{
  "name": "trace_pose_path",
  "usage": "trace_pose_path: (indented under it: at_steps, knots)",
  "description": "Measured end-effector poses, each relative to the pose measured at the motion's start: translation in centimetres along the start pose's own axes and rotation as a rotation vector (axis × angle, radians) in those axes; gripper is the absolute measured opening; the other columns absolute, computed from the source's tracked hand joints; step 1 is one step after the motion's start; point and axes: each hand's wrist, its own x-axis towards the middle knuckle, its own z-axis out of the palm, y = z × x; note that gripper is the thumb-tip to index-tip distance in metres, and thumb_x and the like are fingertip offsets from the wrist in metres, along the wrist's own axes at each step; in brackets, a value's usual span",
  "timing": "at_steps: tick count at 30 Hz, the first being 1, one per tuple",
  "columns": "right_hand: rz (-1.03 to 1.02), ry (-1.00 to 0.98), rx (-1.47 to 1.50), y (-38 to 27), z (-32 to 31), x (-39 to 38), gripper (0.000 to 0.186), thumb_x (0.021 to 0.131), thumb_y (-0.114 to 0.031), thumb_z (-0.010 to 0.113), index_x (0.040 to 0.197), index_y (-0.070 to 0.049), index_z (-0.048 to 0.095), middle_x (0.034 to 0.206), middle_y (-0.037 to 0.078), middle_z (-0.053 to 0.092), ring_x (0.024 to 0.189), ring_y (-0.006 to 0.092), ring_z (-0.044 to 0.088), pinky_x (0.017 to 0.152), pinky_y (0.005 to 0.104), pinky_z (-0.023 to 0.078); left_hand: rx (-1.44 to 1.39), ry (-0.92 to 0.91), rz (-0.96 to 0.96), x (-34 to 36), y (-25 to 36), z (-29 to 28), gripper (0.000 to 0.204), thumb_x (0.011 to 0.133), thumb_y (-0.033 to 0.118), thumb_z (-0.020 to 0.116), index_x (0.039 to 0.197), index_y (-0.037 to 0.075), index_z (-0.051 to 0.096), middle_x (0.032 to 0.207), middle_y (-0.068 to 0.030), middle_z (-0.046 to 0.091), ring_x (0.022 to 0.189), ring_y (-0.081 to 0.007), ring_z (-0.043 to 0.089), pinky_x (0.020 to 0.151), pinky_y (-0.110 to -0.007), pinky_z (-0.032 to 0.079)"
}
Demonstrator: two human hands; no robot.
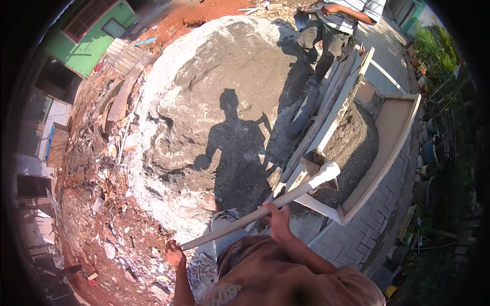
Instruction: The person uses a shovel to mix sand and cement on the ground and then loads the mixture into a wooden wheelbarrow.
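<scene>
My left hand [175,253] is closed round the butt end of a long wooden hoe [224,228]. Further up the same handle, my right hand [278,219] grips it too. The hoe slants up to the right, and its pale head end with the metal blade is over the near end of a long wooden trough [397,127]. Grey sandy mix [349,135] lies inside that trough. Whether the blade touches the mix, I cannot tell. Before my feet spreads a wide mound of grey sand [204,102] with a whitish rim, crossed by my shadow.
Beyond the trough's far end, another person [332,35] stands holding a dark-bladed tool. Rubble and broken boards [122,94] cover the reddish ground on the left. Grey pavers [365,224] run along the trough's right side, bordered by plants [434,48] and pots.
</scene>
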Motion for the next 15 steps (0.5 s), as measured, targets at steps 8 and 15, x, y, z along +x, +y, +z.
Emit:
trace_pose_path:
  at_steps: [8,15]
  knots:
    - [-0.217,-0.636,-0.050,-6.1,24.4,9.5,0.026,0.088,-0.008,0.058,0.110,-0.003,0.044,0.084,0.010,0.059,0.068,0.0191,0.063,0.057,0.0340,0.055,-0.460,-0.677,-0.031,1.2,5.0,-1.1,0.052,0.071,0.051,0.077,0.087,0.003,0.066,0.062,-0.0137,0.060,0.054,-0.0304,0.061,0.054,-0.039,0.047]
    - [-0.701,-0.219,-0.885,6.0,41.0,25.3,0.033,0.099,-0.030,0.049,0.103,0.001,0.039,0.062,0.013,0.056,0.047,0.0235,0.060,0.040,0.0355,0.049,-0.689,-0.526,0.028,24.4,17.3,15.5,0.043,0.085,0.045,0.068,0.093,0.004,0.058,0.072,-0.0207,0.064,0.073,-0.0418,0.066,0.063,-0.048,0.049]
